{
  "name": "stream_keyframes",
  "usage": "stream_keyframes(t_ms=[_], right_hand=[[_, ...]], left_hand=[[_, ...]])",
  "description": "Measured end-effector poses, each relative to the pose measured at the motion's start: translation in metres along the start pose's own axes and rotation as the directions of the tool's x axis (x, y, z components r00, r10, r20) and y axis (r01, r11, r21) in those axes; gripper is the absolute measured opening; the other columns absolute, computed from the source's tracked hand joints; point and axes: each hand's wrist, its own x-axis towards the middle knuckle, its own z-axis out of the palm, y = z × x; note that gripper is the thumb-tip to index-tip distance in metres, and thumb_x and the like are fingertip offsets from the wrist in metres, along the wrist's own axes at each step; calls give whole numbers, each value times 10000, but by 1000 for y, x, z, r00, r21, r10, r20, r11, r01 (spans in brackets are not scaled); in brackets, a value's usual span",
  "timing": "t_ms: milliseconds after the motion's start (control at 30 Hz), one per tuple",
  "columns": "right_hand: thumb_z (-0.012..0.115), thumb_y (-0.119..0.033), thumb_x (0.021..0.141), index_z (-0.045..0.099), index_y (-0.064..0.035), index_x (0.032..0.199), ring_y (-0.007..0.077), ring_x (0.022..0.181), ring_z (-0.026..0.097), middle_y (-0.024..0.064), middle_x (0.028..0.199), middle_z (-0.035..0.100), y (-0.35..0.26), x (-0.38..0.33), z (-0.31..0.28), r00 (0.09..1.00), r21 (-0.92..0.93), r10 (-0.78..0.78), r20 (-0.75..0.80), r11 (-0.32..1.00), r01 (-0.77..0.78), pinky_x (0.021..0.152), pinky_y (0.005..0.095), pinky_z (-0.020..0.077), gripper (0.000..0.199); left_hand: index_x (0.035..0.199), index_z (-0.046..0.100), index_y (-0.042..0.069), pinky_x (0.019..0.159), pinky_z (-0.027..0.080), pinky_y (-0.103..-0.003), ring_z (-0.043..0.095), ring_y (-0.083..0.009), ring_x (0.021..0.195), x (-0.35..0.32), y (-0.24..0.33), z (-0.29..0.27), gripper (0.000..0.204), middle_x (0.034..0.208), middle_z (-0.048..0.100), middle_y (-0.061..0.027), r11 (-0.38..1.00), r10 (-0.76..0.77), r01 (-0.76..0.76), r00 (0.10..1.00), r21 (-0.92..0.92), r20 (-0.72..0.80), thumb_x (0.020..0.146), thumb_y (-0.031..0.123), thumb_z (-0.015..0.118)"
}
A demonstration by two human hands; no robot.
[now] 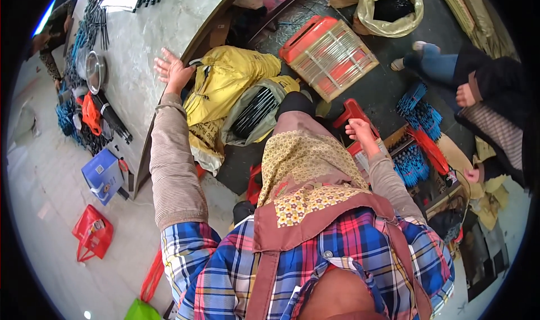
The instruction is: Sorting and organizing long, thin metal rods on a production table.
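My left hand [173,71] is spread open on the edge of the grey table [191,16], palm down, holding nothing. Just right of it a yellow woven sack [233,66] slumps against the table. Beside that, an open sack is packed with thin black rods [256,112]. My right hand [360,132] is held low with its fingers curled closed, and I see nothing in it. It hovers close to a red plastic stool [354,112]; whether it touches the stool I cannot tell. A patterned apron [315,157] covers my lap.
A red crate wrapped in clear film [329,55] stands ahead. Bundles of blue-tipped rods [419,112] lie at right, near another person [484,89]. Tangled black and blue parts [84,106] sit on the table's left. A red bag [94,233] rests on the floor.
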Motion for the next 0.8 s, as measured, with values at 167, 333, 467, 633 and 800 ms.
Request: stream_keyframes(t_ms=[167, 333, 467, 633, 800], right_hand=[[589, -297, 974, 622, -100, 1101, 81, 712, 645, 12, 892, 689, -18, 12, 11, 998, -30, -30, 47, 999, 32, 570, 230, 507, 236], [595, -294, 972, 620, -103, 1090, 85, 709, 651, 10, 886, 690, -14, 9, 9, 998, 10, 17, 54, 1000, -17, 568, 226, 512, 226], [601, -288, 968, 617, -106, 1076, 89, 698, 655, 13, 880, 691, -5, 8, 3, 998, 36, 43, 46, 998, -44, 561, 228, 516, 212], [607, -285, 963, 614, -108, 1064, 92, 696, 657, 17, 879, 693, 13, 12, -8, 998, 98, 56, 22, 994, -57, 559, 234, 521, 204], [614, -283, 957, 614, -108, 1067, 98, 716, 661, 21, 890, 693, 21, 21, -9, 999, 224, 50, -22, 974, -43, 576, 242, 526, 207]], left_hand=[[1518, -162, 105, 1064, 38, -715, -133, -588, 1393, -1, -3, 2, 1247, 1509, -149, -397, 998, 57, -56, 998, 20, -42, 743, 259, 803], [1520, -159, 115, 1070, 43, -710, -126, -578, 1401, 1, 0, 0, 1235, 1520, -150, -379, 999, 30, -28, 999, 35, -41, 750, 241, 799], [1522, -152, 122, 1081, 51, -699, -116, -568, 1408, 3, 3, -2, 1241, 1532, -145, -359, 999, 23, -22, 999, 43, -42, 745, 240, 808], [1513, -190, 164, 1105, 23, -675, -153, -521, 1426, 0, 7, -7, 1264, 1544, -179, -321, 999, -19, 20, 1000, 29, -16, 739, 163, 810], [1517, -172, 172, 1120, 47, -657, -126, -509, 1436, -3, 5, -5, 1236, 1555, -154, -304, 998, -19, 21, 999, 52, -38, 747, 146, 794]])
